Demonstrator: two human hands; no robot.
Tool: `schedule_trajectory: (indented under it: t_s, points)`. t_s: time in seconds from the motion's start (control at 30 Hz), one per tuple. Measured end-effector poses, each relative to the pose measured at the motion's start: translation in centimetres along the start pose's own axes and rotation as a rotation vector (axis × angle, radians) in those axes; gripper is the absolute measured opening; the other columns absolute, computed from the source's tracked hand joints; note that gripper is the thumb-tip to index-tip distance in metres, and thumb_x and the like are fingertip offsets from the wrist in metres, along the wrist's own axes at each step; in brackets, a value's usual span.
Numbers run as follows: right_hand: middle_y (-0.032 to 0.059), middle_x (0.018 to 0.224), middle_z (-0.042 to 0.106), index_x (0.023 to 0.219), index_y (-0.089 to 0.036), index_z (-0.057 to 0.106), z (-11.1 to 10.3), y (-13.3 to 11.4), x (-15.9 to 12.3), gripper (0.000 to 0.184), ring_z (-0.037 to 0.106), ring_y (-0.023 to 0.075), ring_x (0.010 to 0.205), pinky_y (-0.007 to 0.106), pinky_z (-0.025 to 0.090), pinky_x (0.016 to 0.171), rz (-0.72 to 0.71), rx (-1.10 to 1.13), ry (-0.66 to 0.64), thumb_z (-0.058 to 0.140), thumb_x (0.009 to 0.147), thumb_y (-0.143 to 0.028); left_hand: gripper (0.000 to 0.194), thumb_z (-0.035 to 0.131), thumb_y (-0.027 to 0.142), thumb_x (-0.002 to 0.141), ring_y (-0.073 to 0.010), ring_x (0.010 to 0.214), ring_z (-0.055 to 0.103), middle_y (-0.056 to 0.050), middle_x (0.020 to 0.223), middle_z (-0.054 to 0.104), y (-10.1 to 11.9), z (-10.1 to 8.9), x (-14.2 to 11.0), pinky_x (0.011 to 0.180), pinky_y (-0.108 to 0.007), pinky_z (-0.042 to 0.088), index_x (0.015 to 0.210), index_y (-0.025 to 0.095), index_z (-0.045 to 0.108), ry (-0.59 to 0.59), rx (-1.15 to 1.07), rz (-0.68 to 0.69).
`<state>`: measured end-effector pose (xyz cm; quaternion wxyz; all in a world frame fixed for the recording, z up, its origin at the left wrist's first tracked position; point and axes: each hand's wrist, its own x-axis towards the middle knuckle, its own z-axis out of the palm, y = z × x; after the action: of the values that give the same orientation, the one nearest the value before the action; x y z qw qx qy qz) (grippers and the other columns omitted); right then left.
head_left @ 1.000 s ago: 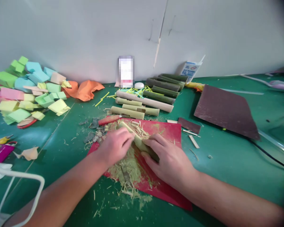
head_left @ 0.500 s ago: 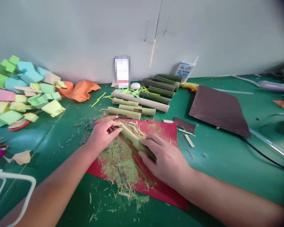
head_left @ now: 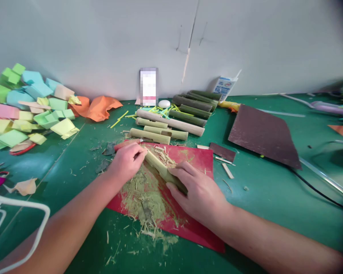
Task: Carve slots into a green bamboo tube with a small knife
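A pale green bamboo tube [head_left: 160,166] with a cut-out in its side lies slantwise over the red sheet [head_left: 201,156]. My right hand [head_left: 198,190] grips its near end, thumb on one side and fingers over the other. At the far end, my left hand [head_left: 130,159] is closed, its thumb and forefinger pinched at the tube's tip; the other fingers are curled and partly hidden. Bamboo dust and shavings [head_left: 144,198] cover much of the sheet. Just beyond my left hand lies a tool with a reddish wooden handle [head_left: 127,144], its metal end partly hidden.
Several bamboo pieces [head_left: 171,122] are lined up behind the sheet, near a phone [head_left: 149,86] leaning on the wall. Folded paper [head_left: 31,102] is heaped at left. A brown board [head_left: 264,133] and a black cable [head_left: 320,190] lie right. White wire frame [head_left: 42,228] stands front left.
My left thumb and forefinger have drawn together at the tube's far tip, with the hand turned slightly. My right hand keeps its grip, and the tube stays nearly in place.
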<state>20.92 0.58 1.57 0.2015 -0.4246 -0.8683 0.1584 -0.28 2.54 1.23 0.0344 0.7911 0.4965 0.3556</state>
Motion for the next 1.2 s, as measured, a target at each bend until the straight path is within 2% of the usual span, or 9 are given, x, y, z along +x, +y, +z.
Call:
schedule_trajectory:
  t_s: [0.13, 0.3, 0.43, 0.6, 0.73, 0.87, 1.0, 1.13, 1.2]
  points:
    - [0.0079, 0.095, 0.056, 0.101, -0.017, 0.059, -0.1, -0.1, 0.1, 0.022, 0.058, 0.0172, 0.08, 0.031, 0.05, 0.07, -0.005, 0.04, -0.028, 0.048, 0.083, -0.023, 0.016, 0.05, 0.018, 0.087, -0.0112, 0.068, 0.055, -0.001, 0.071, 0.058, 0.3, 0.1, -0.2, 0.064, -0.024, 0.044, 0.073, 0.016, 0.058, -0.147, -0.075, 0.055]
    - [0.0081, 0.096, 0.056, 0.104, -0.016, 0.059, 0.0, 0.0, 0.0, 0.024, 0.058, 0.0177, 0.082, 0.033, 0.05, 0.073, -0.01, 0.053, 0.014, 0.05, 0.082, -0.023, 0.017, 0.051, 0.019, 0.086, -0.0129, 0.066, 0.054, -0.001, 0.068, 0.057, 0.1, 0.0, -0.2, 0.065, -0.028, 0.044, 0.07, 0.015, 0.058, 0.022, 0.026, 0.008]
    - [0.0064, 0.09, 0.055, 0.094, -0.016, 0.06, 0.0, 0.0, 0.1, 0.017, 0.056, 0.016, 0.076, 0.03, 0.049, 0.067, 0.009, 0.071, -0.015, 0.052, 0.08, -0.022, 0.015, 0.048, 0.018, 0.088, -0.0115, 0.069, 0.054, -0.002, 0.075, 0.059, 0.8, 0.1, -0.5, 0.064, -0.025, 0.044, 0.078, 0.016, 0.059, -0.219, -0.068, 0.068]
    - [0.0055, 0.089, 0.055, 0.093, -0.018, 0.06, -0.1, -0.1, 0.3, 0.016, 0.056, 0.0162, 0.076, 0.029, 0.048, 0.066, 0.03, 0.076, 0.015, 0.055, 0.078, -0.024, 0.02, 0.052, 0.02, 0.086, -0.0123, 0.064, 0.053, -0.001, 0.065, 0.056, -0.6, -0.2, -0.2, 0.063, -0.027, 0.043, 0.066, 0.015, 0.056, 0.05, 0.046, -0.022]
    - [0.0049, 0.087, 0.055, 0.092, -0.018, 0.059, -0.1, -0.1, 0.4, 0.016, 0.055, 0.0153, 0.073, 0.028, 0.047, 0.063, 0.034, 0.088, -0.002, 0.056, 0.077, -0.023, 0.016, 0.049, 0.019, 0.087, -0.0116, 0.068, 0.055, -0.002, 0.073, 0.06, -0.4, -0.1, -0.3, 0.065, -0.025, 0.045, 0.074, 0.016, 0.058, -0.109, -0.057, 0.034]
    - [0.0056, 0.088, 0.055, 0.093, -0.017, 0.059, -0.1, 0.0, 0.3, 0.017, 0.055, 0.0161, 0.075, 0.029, 0.047, 0.065, 0.03, 0.091, 0.021, 0.055, 0.078, -0.024, 0.016, 0.05, 0.02, 0.086, -0.013, 0.069, 0.056, -0.002, 0.073, 0.06, 0.1, 0.0, -0.4, 0.066, -0.027, 0.045, 0.072, 0.016, 0.058, -0.023, -0.022, 0.014]
    - [0.0048, 0.087, 0.055, 0.092, -0.018, 0.059, -0.1, 0.0, 0.3, 0.017, 0.055, 0.0153, 0.073, 0.028, 0.047, 0.063, 0.025, 0.109, 0.006, 0.057, 0.075, -0.022, 0.017, 0.049, 0.019, 0.088, -0.0113, 0.066, 0.054, -0.002, 0.071, 0.058, 0.3, 0.0, -0.8, 0.062, -0.025, 0.044, 0.074, 0.016, 0.057, -0.156, -0.074, 0.031]
    - [0.0048, 0.087, 0.055, 0.092, -0.019, 0.058, -0.1, 0.0, 0.4, 0.016, 0.055, 0.0155, 0.074, 0.028, 0.047, 0.064, 0.039, 0.101, 0.024, 0.057, 0.076, -0.024, 0.02, 0.05, 0.02, 0.087, -0.0117, 0.063, 0.052, 0.0, 0.066, 0.055, 0.3, 0.0, -0.7, 0.062, -0.027, 0.044, 0.068, 0.016, 0.055, -0.01, -0.012, 0.003]
    - [0.0046, 0.087, 0.055, 0.091, -0.019, 0.058, -0.1, 0.0, 0.4, 0.016, 0.055, 0.0155, 0.074, 0.028, 0.047, 0.064, 0.039, 0.1, 0.008, 0.057, 0.076, -0.023, 0.018, 0.049, 0.019, 0.087, -0.0121, 0.065, 0.053, -0.001, 0.069, 0.057, 0.4, 0.1, -0.7, 0.063, -0.026, 0.044, 0.071, 0.016, 0.056, -0.052, -0.036, 0.02]
